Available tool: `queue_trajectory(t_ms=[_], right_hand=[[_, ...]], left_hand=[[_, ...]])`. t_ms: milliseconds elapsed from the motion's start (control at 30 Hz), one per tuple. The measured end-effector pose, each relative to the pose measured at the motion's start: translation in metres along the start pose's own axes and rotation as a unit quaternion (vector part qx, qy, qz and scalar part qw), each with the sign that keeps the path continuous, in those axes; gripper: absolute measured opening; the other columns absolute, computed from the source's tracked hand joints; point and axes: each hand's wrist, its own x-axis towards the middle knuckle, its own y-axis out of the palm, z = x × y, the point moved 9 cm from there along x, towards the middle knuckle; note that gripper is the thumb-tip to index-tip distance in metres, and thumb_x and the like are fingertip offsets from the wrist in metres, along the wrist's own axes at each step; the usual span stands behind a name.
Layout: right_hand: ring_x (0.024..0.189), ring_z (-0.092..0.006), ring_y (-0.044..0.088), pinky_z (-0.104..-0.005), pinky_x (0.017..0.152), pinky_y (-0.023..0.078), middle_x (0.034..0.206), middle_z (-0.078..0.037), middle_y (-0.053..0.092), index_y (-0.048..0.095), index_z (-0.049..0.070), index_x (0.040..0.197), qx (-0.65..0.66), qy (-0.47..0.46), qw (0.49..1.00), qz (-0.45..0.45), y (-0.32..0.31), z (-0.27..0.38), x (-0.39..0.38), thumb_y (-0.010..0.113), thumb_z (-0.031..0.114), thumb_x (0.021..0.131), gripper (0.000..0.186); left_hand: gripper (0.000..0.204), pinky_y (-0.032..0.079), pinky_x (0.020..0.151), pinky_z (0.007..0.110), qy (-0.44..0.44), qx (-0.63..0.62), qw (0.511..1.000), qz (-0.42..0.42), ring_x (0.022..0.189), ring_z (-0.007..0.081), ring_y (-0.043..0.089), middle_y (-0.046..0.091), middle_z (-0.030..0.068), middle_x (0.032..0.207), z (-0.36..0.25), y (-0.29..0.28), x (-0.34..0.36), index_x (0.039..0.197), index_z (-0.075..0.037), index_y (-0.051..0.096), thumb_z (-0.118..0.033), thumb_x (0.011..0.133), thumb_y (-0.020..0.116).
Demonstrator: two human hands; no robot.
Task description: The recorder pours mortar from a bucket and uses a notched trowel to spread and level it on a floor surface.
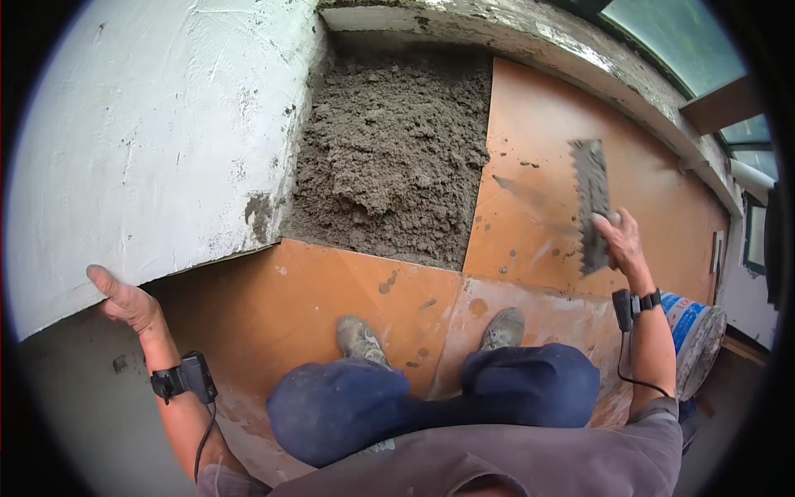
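My right hand (pixel 619 236) grips a grey, mortar-coated notched trowel (pixel 591 178), held above the orange floor tiles (pixel 537 124). My left hand (pixel 128 300) grips the lower edge of a white plastered slab (pixel 166 116), thumb on its face. Between slab and tiles lies a square bed of rough grey mortar (pixel 389 157), butting against the tile edges. I am crouched with both shoes on the tiles below the bed, which carry grey splatters and a whitish film near my feet.
A mortar-stained ledge (pixel 530 37) runs along the back and right, with glazed windows (pixel 679 41) beyond it. At the right, behind my forearm, stands a white and blue bucket (pixel 696 340). A dark, shadowed floor (pixel 99 389) shows under the slab at lower left.
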Motion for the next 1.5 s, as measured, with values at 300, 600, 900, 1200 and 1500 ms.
queue_trajectory(t_ms=[300, 600, 900, 1200, 1500], right_hand=[[0.053, -0.0113, 0.056, -0.0269, 0.043, 0.043, 0.062, -0.001, 0.055, 0.05, 0.007, 0.089, 0.082, -0.277, 0.865, 0.409, 0.21, 0.184, -0.087, 0.069, 0.024, 0.079, 0.028], [0.069, -0.0285, 0.066, -0.0399, 0.057, 0.051, 0.075, -0.012, 0.064, 0.053, 0.012, 0.094, -0.313, -0.513, 0.792, 0.108, 0.337, 0.195, -0.058, 0.054, 0.024, 0.085, 0.015], [0.084, -0.0309, 0.066, -0.0409, 0.069, 0.052, 0.087, -0.012, 0.067, 0.055, 0.01, 0.098, -0.333, -0.399, 0.848, 0.103, 0.353, 0.294, 0.054, 0.052, 0.014, 0.084, 0.014], [0.088, -0.0355, 0.064, -0.044, 0.074, 0.051, 0.09, -0.02, 0.066, 0.053, 0.005, 0.099, -0.269, -0.357, 0.894, 0.021, 0.286, 0.342, 0.115, 0.051, 0.016, 0.086, 0.017], [0.086, -0.0338, 0.064, -0.0434, 0.071, 0.051, 0.089, -0.015, 0.066, 0.054, 0.009, 0.1, -0.361, -0.429, 0.819, 0.12, 0.293, 0.327, 0.146, 0.053, 0.013, 0.082, 0.019]], left_hand=[[0.056, 0.046, 0.087, 0.036, 0.177, -0.06, 0.982, 0.028, 0.098, 0.028, 0.057, 0.06, 0.0216, 0.11, -0.076, 0.006, -0.011, 0.113, 0.014, 0.053, -0.035, 0.086, 0.064], [0.069, 0.04, 0.1, 0.038, 0.208, -0.157, 0.962, 0.077, 0.115, 0.0307, 0.046, 0.039, 0.0227, 0.133, -0.062, 0.017, -0.007, 0.136, 0.01, 0.025, -0.025, 0.088, 0.061], [0.071, 0.03, 0.108, 0.042, 0.102, -0.268, 0.953, 0.097, 0.125, 0.0326, 0.037, 0.029, 0.019, 0.143, -0.002, 0.012, -0.004, 0.139, 0.006, 0.025, -0.036, 0.088, 0.052], [0.073, 0.031, 0.105, 0.044, -0.077, -0.405, 0.909, 0.063, 0.126, 0.0333, 0.035, 0.036, 0.0188, 0.139, 0.067, 0.004, -0.011, 0.131, 0.008, 0.037, -0.049, 0.087, 0.044], [0.072, 0.032, 0.105, 0.047, -0.037, -0.335, 0.941, 0.028, 0.126, 0.0335, 0.035, 0.035, 0.0191, 0.139, 0.075, -0.019, 0.0, 0.129, 0.007, 0.039, -0.054, 0.089, 0.04]])
